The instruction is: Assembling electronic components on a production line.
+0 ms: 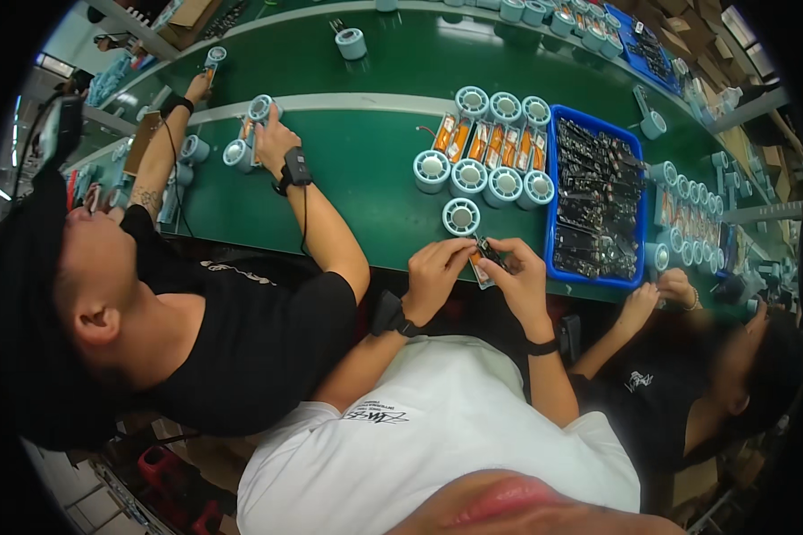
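At the near table edge, a light-blue fan body (461, 217) has its round head facing up and its open handle running toward me. An orange battery shows in that handle. The fingers of my left hand (436, 275) pinch the left side of the handle, just below the head. My right hand (519, 278) holds a small dark circuit board (492, 253) at the handle's right side; its exact contact with the handle is hidden by the fingers. Beyond my hands stand rows of similar fan bodies (468, 177), several with orange batteries in their open handles.
A blue tray (553, 192) full of black circuit boards stands right of my hands. A person at left (277, 147) handles fan bodies; another person's hands (641, 306) work at right. More fan bodies (687, 214) line the table past the tray. One fan (351, 44) stands farther back.
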The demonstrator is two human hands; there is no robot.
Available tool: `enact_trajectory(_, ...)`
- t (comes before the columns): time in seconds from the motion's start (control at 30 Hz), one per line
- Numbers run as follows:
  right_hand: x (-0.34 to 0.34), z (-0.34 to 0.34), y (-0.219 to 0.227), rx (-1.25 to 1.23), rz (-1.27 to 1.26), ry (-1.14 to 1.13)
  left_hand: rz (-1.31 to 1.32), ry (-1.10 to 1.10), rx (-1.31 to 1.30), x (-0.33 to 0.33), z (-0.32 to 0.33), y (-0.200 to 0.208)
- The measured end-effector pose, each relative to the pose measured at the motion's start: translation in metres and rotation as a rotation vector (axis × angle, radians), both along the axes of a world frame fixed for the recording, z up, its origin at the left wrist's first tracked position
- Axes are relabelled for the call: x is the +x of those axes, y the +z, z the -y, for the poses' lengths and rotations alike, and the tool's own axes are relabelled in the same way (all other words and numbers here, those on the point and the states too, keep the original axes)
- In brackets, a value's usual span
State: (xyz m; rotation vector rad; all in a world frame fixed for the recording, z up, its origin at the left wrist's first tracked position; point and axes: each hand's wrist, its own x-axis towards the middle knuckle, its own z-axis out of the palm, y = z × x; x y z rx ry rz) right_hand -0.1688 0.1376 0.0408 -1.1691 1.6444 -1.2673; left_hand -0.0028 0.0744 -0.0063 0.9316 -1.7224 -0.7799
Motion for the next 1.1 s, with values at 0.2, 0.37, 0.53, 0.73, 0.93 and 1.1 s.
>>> enact_trajectory(0.2, -0.005, 0.0, -0.006, -0.021, -0.033, 0.003, -0.016, -0.001, -0.023, -0.004, -0.003, -0.002)
enact_trajectory(0.37, -0.003, 0.0, 0.011, -0.026, -0.154, 0.022, -0.002, -0.004, -0.039, -0.004, -0.004, -0.002)
enact_trajectory(0.53, 0.003, 0.003, 0.006, 0.048, -0.028, 0.051, 0.033, 0.033, -0.075, 0.002, -0.001, 0.003)
enact_trajectory(0.73, 0.014, -0.009, -0.009, -0.037, 0.053, -0.044, -0.003, -0.005, -0.175, -0.003, 0.0, -0.006)
enact_trajectory(0.93, 0.007, 0.01, 0.009, 0.148, 0.126, 0.104, 0.177, -0.015, -0.235, 0.008, 0.003, 0.002)
enact_trajectory(1.1, 0.007, 0.008, -0.002, 0.114, 0.132, 0.099, 0.148, 0.021, -0.211, 0.002, 0.002, -0.008)
